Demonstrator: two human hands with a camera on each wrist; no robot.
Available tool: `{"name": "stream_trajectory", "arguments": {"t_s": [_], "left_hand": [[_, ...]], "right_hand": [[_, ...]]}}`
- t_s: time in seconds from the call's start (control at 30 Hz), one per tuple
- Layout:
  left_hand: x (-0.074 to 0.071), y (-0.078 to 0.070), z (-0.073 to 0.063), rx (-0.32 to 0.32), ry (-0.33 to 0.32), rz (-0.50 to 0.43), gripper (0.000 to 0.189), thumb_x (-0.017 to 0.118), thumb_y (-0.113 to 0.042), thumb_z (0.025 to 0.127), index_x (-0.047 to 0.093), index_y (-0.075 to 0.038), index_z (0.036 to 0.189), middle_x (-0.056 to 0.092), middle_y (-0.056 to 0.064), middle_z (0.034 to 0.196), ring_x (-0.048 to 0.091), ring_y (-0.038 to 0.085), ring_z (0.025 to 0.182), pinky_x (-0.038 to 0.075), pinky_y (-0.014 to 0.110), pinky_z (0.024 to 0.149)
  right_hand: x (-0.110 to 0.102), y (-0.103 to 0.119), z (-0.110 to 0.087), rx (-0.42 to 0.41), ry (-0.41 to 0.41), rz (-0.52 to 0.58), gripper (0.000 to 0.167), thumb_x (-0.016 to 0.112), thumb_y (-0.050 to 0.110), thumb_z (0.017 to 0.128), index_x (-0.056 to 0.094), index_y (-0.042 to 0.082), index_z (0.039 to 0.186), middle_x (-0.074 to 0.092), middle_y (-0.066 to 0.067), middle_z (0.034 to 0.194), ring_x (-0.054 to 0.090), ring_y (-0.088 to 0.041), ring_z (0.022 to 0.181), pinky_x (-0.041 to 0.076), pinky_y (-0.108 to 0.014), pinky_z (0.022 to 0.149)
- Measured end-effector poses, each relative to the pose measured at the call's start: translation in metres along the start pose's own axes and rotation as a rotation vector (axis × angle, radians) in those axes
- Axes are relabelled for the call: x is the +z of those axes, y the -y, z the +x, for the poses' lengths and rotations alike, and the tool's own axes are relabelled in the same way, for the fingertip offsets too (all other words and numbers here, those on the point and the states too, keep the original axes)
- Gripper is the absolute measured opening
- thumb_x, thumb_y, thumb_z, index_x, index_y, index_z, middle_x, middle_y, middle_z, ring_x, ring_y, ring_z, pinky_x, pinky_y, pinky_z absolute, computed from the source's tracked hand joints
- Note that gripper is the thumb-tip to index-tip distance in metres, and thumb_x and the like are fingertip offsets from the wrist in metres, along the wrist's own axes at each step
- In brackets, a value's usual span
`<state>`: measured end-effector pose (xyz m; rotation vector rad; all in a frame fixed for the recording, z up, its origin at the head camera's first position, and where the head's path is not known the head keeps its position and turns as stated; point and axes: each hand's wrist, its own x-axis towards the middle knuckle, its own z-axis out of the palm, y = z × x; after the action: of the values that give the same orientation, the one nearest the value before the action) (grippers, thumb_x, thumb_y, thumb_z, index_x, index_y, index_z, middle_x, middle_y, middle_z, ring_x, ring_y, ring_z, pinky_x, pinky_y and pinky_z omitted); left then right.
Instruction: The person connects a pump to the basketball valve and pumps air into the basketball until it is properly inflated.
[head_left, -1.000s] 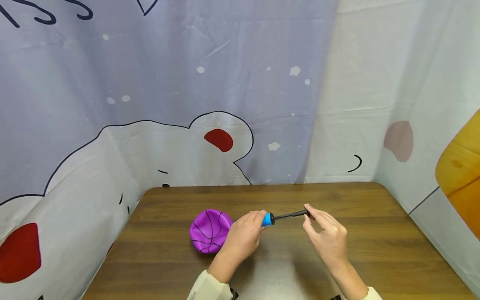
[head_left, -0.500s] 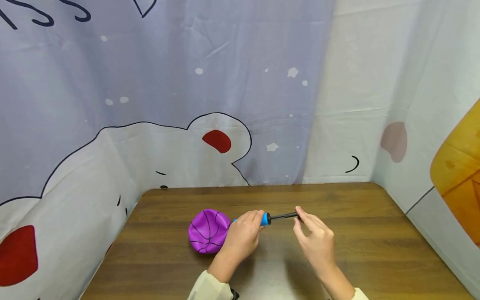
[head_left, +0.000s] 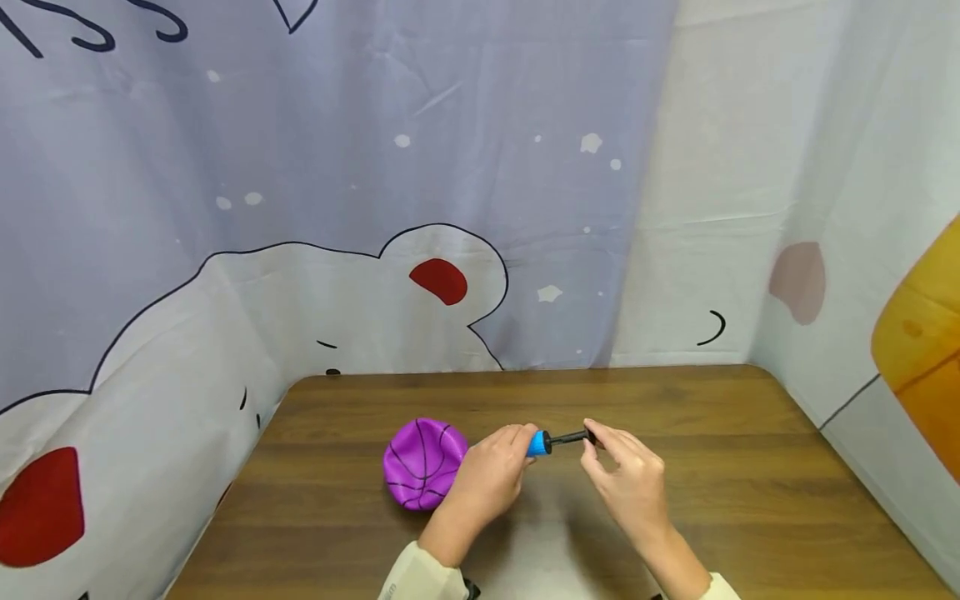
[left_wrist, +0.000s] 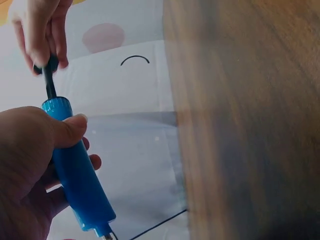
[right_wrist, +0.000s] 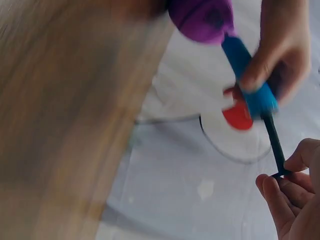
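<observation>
A small hand pump [left_wrist: 82, 175] with a blue barrel lies in the grip of my left hand [head_left: 489, 471], thumb along the barrel in the left wrist view. My right hand [head_left: 630, 479] pinches the black handle at the end of the pump's rod [head_left: 568, 437], part of which sticks out of the barrel. At the pump's other end, its nozzle meets the purple ball [head_left: 424, 465], as the right wrist view shows. The ball has black basketball lines and looks dented and soft. In the head view my left hand hides most of the barrel.
The hands and ball are over a brown wooden table [head_left: 712, 417]. A printed cloth [head_left: 555, 208] with cartoon shapes hangs behind it and along both sides, close to the table's edges.
My right hand has moved left toward my left hand, pushing the rod farther into the barrel, so less of it shows. The left hand and ball stay nearly in place.
</observation>
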<state>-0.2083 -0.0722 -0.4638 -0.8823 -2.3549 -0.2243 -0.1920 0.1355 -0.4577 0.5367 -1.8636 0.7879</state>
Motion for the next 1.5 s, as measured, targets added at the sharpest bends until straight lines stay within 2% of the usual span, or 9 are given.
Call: {"name": "stream_trajectory", "arguments": {"t_s": [0.17,0.27,0.37,0.6,0.8,0.93,1.17,1.3,1.5], "left_hand": [[-0.001,0.003,0.001,0.0,0.005,-0.008,0.038,0.076,-0.019,0.089,0.06,-0.009,0.122,0.07,0.002,0.107,0.069,0.016,0.1,0.059,0.028,0.089],[0.0,0.003,0.001,-0.007,0.004,-0.011,0.038,0.076,-0.018,0.089,0.059,-0.009,0.122,0.07,0.002,0.107,0.069,0.016,0.099,0.059,0.029,0.088],[-0.001,0.003,0.001,-0.017,0.009,-0.008,0.037,0.076,-0.018,0.09,0.06,-0.009,0.122,0.07,0.002,0.107,0.069,0.016,0.1,0.059,0.028,0.088],[-0.003,0.005,-0.002,-0.001,-0.044,0.011,0.035,0.076,-0.018,0.089,0.062,-0.007,0.119,0.071,0.002,0.106,0.069,0.018,0.096,0.06,0.03,0.085],[0.0,0.003,-0.001,0.02,-0.062,0.045,0.034,0.08,-0.018,0.085,0.064,-0.007,0.114,0.071,0.002,0.101,0.069,0.018,0.092,0.058,0.03,0.092],[0.004,0.003,0.0,0.053,-0.063,0.028,0.033,0.079,-0.017,0.086,0.064,-0.006,0.114,0.071,0.002,0.101,0.07,0.018,0.093,0.056,0.031,0.098],[0.003,0.005,0.0,0.056,-0.068,0.02,0.035,0.078,-0.021,0.088,0.062,-0.009,0.117,0.071,0.001,0.105,0.071,0.017,0.099,0.055,0.031,0.099],[0.0,0.007,-0.002,0.038,-0.045,0.022,0.037,0.079,-0.02,0.088,0.062,-0.008,0.118,0.071,0.001,0.106,0.071,0.016,0.1,0.054,0.031,0.102],[-0.001,0.008,-0.001,0.019,-0.044,0.022,0.034,0.074,-0.023,0.092,0.06,-0.009,0.12,0.07,-0.001,0.107,0.07,0.016,0.097,0.058,0.029,0.092]], "right_hand": [[-0.023,-0.015,0.006,-0.01,-0.068,-0.03,0.029,0.067,-0.003,0.074,0.079,-0.001,0.101,0.078,-0.011,0.091,0.073,-0.025,0.069,0.052,-0.005,0.082],[-0.03,-0.019,0.008,0.01,-0.08,-0.026,0.03,0.068,-0.006,0.075,0.078,-0.001,0.103,0.078,-0.012,0.098,0.075,-0.031,0.076,0.047,-0.003,0.091],[-0.032,-0.019,0.008,0.032,-0.088,-0.023,0.033,0.068,-0.008,0.075,0.078,-0.001,0.105,0.077,-0.013,0.102,0.075,-0.035,0.081,0.047,-0.005,0.092],[-0.009,-0.001,0.001,0.049,-0.105,-0.016,0.033,0.07,-0.009,0.073,0.078,-0.001,0.104,0.077,-0.012,0.1,0.076,-0.032,0.079,0.05,-0.006,0.087],[0.018,0.017,-0.014,0.1,0.018,0.068,0.032,0.076,-0.011,0.073,0.076,-0.006,0.105,0.076,-0.016,0.101,0.076,-0.03,0.078,0.055,-0.011,0.082],[0.022,0.017,-0.016,0.081,0.053,0.122,0.033,0.077,-0.013,0.07,0.076,-0.007,0.102,0.076,-0.018,0.098,0.075,-0.028,0.073,0.057,-0.012,0.077],[0.0,-0.004,-0.005,-0.015,-0.041,0.049,0.03,0.07,-0.004,0.072,0.078,-0.003,0.101,0.078,-0.012,0.095,0.075,-0.025,0.069,0.056,-0.01,0.077],[-0.017,-0.014,0.0,-0.016,-0.077,0.008,0.029,0.068,-0.002,0.074,0.079,-0.002,0.1,0.078,-0.011,0.094,0.074,-0.025,0.067,0.052,-0.005,0.081],[-0.031,-0.02,0.008,0.017,-0.085,-0.04,0.029,0.069,-0.003,0.075,0.079,0.0,0.102,0.078,-0.009,0.093,0.073,-0.026,0.069,0.047,0.0,0.083]]}}
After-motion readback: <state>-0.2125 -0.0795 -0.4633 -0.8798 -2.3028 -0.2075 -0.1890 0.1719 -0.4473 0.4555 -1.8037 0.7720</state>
